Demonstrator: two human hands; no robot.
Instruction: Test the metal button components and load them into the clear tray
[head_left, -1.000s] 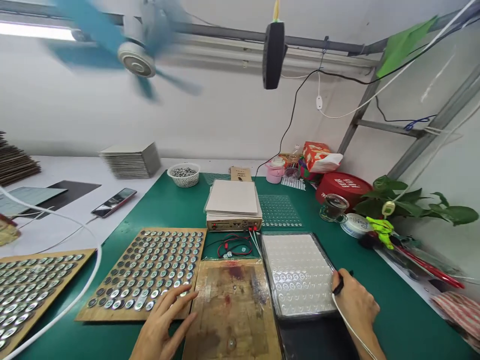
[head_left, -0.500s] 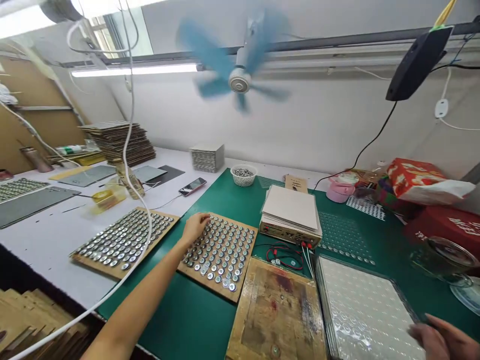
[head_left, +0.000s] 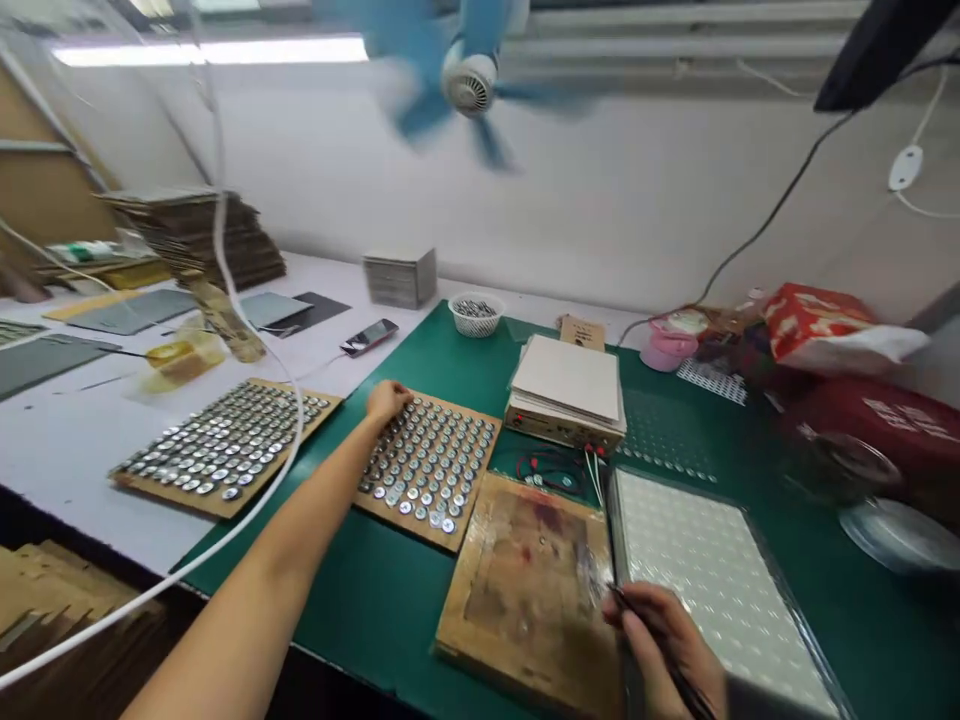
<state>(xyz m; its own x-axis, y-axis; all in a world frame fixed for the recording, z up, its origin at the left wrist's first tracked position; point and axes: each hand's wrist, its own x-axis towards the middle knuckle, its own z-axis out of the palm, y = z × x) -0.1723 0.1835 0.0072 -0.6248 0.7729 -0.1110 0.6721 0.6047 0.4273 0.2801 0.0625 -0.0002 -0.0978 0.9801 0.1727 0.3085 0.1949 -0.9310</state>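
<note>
My left hand point(head_left: 387, 402) reaches to the far left corner of a wooden board point(head_left: 407, 523) set with rows of small round metal pieces point(head_left: 426, 468). Its fingers are pinched together there, and whatever lies between them is hidden. Lower right, my right hand point(head_left: 667, 645) is closed around a thin dark pen-like tool point(head_left: 686, 690). The tool's tip is by the right edge of a stained wooden block point(head_left: 517, 590). Beside that hand lies a clear-edged sheet point(head_left: 697, 560) with rows of round bumps.
A second board of metal pieces point(head_left: 225, 450) lies left, behind a hanging white cable point(head_left: 219, 235). Beyond the block stands an electrical box point(head_left: 551, 424) topped with pale sheets point(head_left: 570, 375). A white basket point(head_left: 476, 316), a phone point(head_left: 369, 337) and a spinning fan point(head_left: 470, 85) are farther back.
The view has tilted down. My right hand has moved left from the sheet's right side to the block's edge, and the dark tool now shows in it. My left hand stays at the board's corner.
</note>
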